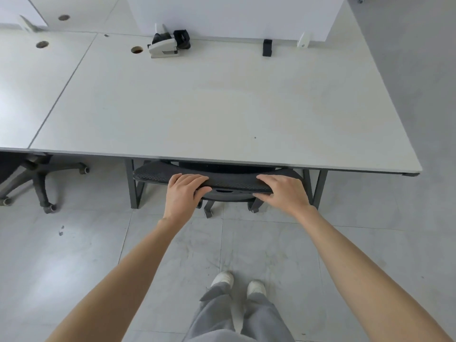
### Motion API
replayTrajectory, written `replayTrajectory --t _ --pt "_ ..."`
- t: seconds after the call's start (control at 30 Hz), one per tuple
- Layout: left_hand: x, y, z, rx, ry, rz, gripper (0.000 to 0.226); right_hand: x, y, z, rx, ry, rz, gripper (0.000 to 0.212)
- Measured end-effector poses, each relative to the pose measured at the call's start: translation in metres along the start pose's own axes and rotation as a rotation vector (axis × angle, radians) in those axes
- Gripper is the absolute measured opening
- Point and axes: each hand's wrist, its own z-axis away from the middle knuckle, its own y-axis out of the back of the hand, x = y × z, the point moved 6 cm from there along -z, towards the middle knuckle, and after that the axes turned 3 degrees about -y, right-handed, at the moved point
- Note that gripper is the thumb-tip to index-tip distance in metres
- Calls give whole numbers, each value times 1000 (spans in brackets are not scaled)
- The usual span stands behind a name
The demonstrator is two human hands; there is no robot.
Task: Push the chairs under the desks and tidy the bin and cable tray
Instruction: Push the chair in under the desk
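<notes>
Under the white surface [197, 107], both hands, the left hand [182, 193] and right hand [283, 191], grip the black chair's [232, 180] backrest top, set apart.

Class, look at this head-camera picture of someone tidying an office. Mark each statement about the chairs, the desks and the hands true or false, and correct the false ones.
1. Both hands grip the top edge of the chair back. True: left hand, right hand.
2. The chair stands well clear of the desk. False: it is mostly under the desk.
3. A second chair shows at the left. True.
4. The desk is bare. False: a white and black device lies near its far edge.
5. The person is barefoot. False: they wear white shoes.
</notes>
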Motion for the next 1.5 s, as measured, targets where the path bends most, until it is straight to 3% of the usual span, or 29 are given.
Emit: replayTrajectory --t 0.1,0.27,0.47,0.7,0.9,1.07,1.2,1.37,1.5 --pt "2 3 0 -1 2 10 42 -12 4 17 89 53 17 39" --pt "8 2 1 -77 17 52 36 -13 6 41 120 -59 53 39" --pt "50 18 28 -105 61 372 30 -1 19 93 117 -260 -222 42" --pt "121 -50 57 -457 195 807 29 26 6 215 172 -789 -682 42" --pt "231 -115 52 -847 14 855 30 37 3 348 446 -1317 -928 37" --pt "338 -168 20 -1002 -165 846 25 80 1 408 663 -1571 -1043 39" --pt "419 -212 -4 -1030 -218 813 25 186 30 422 693 -1548 -1024 35" --pt "489 -253 -38 -925 -136 798 22 348 105 393 595 -1311 -985 29" --pt "528 -275 -75 -833 -39 795 33 457 152 354 546 -1151 -915 30"
